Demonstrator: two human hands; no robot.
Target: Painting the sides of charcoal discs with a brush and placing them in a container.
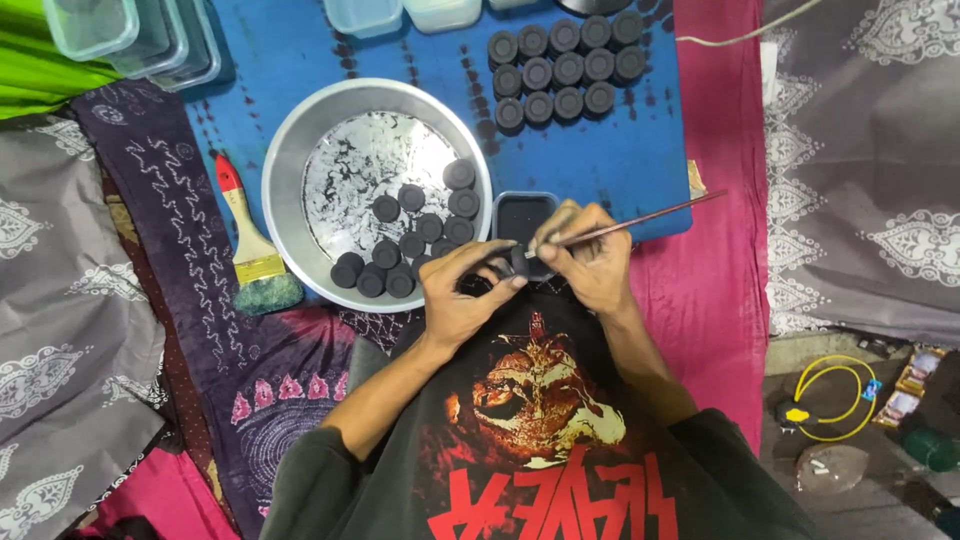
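Partly hidden — dark disc (478, 282) gripped in left hand (462, 295), thin brush (625, 224) pinched in right hand (590, 255).

Our left hand (462, 297) grips a small black cup (497, 270); our right hand (590, 255) holds a thin brush (640, 220) to it; just beyond the left hand sits a metal bowl (300, 150) of black cups (415, 235).

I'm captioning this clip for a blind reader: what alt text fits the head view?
Seen from above, the left hand holds a small black disc while the right hand works on it with a thin brush. Beyond them sit a metal bowl of similar discs and rows of more on a blue cloth.
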